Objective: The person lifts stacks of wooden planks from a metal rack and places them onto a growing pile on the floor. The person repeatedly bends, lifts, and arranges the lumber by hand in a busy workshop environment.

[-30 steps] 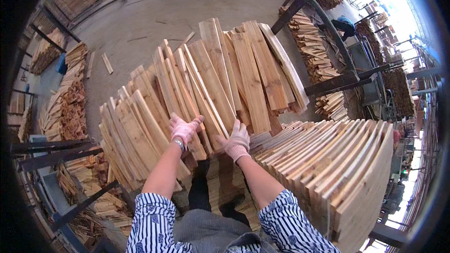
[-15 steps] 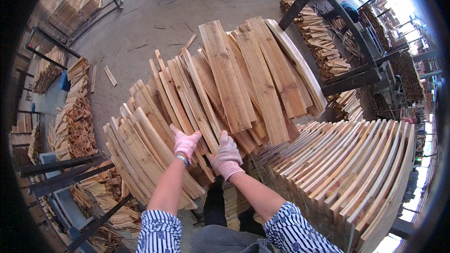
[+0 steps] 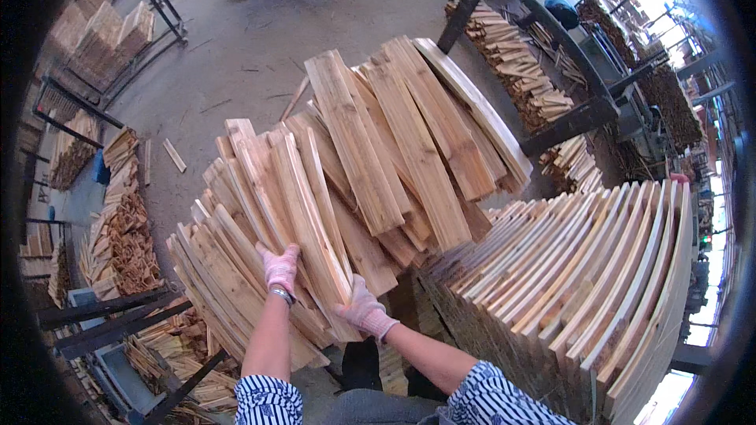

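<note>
A fanned pile of rough wooden boards (image 3: 378, 157) lies in front of me, their near ends toward my body. My left hand (image 3: 278, 267), in a pinkish work glove with a band at the wrist, grips the left side of a small bunch of boards (image 3: 309, 216). At the near end of that same bunch, my gloved right hand (image 3: 366, 311) has its fingers closed around the board ends. Some fingers of both hands are hidden behind the wood. More boards (image 3: 236, 283) lean in a row to the left of my left hand.
To the right stands a tight stack of boards on edge (image 3: 575, 283). A dark metal frame (image 3: 543, 39) rises beyond the pile at the right. Dark metal bars (image 3: 110, 311) and a scrap-wood heap (image 3: 130, 244) are at the left. Loose sticks (image 3: 175, 156) lie on the floor.
Both hands have moved down and slightly left, toward my body. The bunch of boards between them has been gathered together and drawn nearer. The view has shifted a little.
</note>
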